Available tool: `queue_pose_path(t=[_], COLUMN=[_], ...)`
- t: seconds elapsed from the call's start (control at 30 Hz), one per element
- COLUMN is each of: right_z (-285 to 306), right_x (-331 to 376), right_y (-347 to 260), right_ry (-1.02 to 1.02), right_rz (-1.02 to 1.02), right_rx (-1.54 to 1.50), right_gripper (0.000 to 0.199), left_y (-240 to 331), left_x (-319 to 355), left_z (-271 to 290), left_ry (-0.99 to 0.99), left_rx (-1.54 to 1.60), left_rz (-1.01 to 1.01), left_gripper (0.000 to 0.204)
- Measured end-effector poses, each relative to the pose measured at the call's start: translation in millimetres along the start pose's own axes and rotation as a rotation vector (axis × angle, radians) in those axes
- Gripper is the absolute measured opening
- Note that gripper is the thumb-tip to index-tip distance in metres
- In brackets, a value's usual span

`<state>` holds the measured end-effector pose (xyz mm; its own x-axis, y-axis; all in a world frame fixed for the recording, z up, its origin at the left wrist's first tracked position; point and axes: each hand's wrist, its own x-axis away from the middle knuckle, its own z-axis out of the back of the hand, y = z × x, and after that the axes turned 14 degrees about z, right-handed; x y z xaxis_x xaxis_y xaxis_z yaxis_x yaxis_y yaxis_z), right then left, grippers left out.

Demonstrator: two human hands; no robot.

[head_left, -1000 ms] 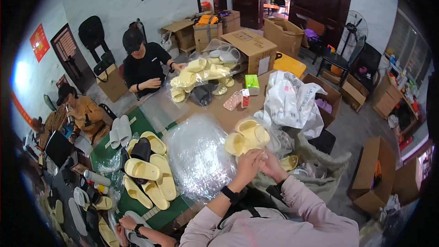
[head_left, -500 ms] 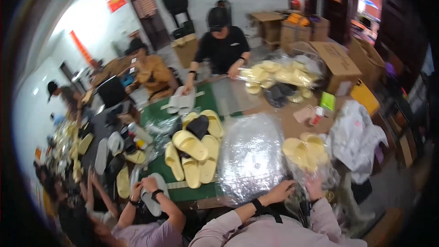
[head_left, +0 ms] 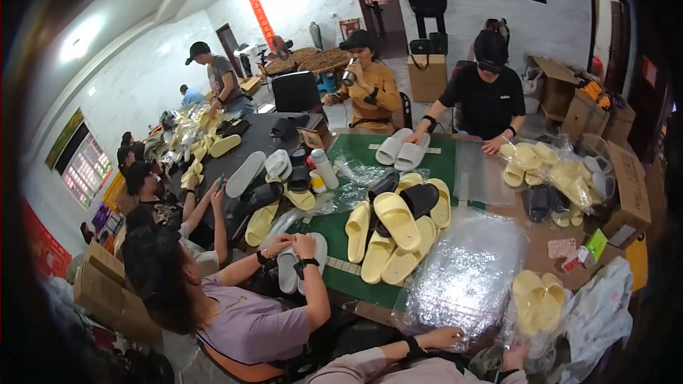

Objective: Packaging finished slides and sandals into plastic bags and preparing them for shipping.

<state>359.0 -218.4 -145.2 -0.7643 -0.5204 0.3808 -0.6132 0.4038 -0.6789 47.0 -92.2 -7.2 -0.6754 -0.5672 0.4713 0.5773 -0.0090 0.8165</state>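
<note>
Two smooth yellow slide slippers (head_left: 530, 300) seen in crinkled clear bag (head_left: 524, 328) at desk's (head_left: 535, 250) right-hand end, just beyond right hand (head_left: 515, 355). Right hand blurred, half-veiled by film; whether pinched or spread cannot be told. Left hand (head_left: 442, 338) laid at near edge of glossy clear plastic sheets (head_left: 462, 270); grip cannot be told. On green mat (head_left: 336, 233), six yellow slides (head_left: 397, 222) counted, at least two black slides (head_left: 420, 200) mixed in. Right side crowded by crumpled white plastic sack (head_left: 601, 306).

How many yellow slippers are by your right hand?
2, just beyond the right hand: one yellow slipper on the left, another on the right. More may be hidden.
</note>
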Motion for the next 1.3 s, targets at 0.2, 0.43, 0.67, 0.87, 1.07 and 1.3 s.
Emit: queue_pose_path(t=[0.2,0.43,0.67,0.87,1.07,1.3], right_z=[-2,-110,-148,-180,-192,-173], right_x=[12,101,127,154,183,194], right_y=[15,-5,29,41,40,25], right_ry=[0.143,0.244,0.241,0.128,-0.062,-0.019], right_rz=[-0.282,-0.306,-0.416,-0.526,-0.673,-0.563], right_rx=[0.004,-0.06,0.064,0.111,0.194,0.292], right_gripper=[0.044,0.034,0.023,0.011,0.015,0.015], left_y=[-11,-38,-72,-88,-150,-158], left_x=[-8,7,28,44,18,-11], left_z=[29,82,139,189,263,325], left_ry=[0.067,0.167,0.606,0.925,1.236,1.201], left_rx=[0.003,0.102,0.173,0.319,0.304,0.44], left_rz=[-0.028,0.088,-0.027,0.164,0.323,0.18], left_gripper=[0.031,0.029,0.029,0.033,0.044,0.051])
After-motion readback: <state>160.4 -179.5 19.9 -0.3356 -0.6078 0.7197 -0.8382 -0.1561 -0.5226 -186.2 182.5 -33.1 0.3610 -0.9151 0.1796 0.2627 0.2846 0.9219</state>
